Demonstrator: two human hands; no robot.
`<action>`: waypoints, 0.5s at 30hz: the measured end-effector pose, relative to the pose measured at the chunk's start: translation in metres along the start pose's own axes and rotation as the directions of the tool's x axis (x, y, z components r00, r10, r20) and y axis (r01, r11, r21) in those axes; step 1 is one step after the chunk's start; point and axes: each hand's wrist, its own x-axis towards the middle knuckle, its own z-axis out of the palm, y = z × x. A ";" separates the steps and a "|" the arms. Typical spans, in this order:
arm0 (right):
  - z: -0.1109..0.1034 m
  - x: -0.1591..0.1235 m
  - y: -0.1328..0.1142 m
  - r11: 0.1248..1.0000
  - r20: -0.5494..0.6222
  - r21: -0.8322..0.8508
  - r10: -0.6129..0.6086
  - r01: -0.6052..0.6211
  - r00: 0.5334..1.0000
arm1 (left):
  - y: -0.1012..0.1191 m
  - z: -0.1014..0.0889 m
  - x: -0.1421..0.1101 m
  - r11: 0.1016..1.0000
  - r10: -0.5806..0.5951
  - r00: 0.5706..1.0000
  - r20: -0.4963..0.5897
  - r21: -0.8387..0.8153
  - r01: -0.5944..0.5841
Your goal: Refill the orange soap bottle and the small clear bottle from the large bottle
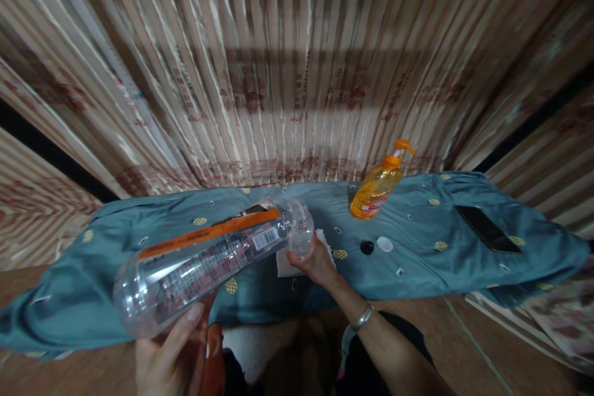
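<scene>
A large clear plastic bottle with an orange band and a barcode lies tilted in the air, its mouth end lower right of its raised shoulder. My left hand is closed round its base end from below. In my right hand is a small clear plastic container, held against the mouth of the bottle; whether it is a cup or a small bottle I cannot tell. Below them, a folded white tissue or cloth lies on the teal cloth, partly hidden by my right hand.
Right of my hands, a black cap sits beside a white round lid. An orange pump bottle stands behind them. A dark phone lies at the far right. A pleated patterned curtain hangs behind the cloth-covered surface.
</scene>
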 end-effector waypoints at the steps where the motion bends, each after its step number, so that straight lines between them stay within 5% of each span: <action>1: 0.000 0.000 0.000 1.000 0.003 0.004 0.000 0.000 1.000 | 0.000 -0.001 0.000 1.000 0.013 1.000 0.005 0.003 -0.013; 15: -0.001 -0.001 0.000 1.000 0.020 0.018 0.014 -0.014 1.000 | 0.001 -0.002 -0.002 0.998 -0.016 1.000 -0.010 0.068 0.016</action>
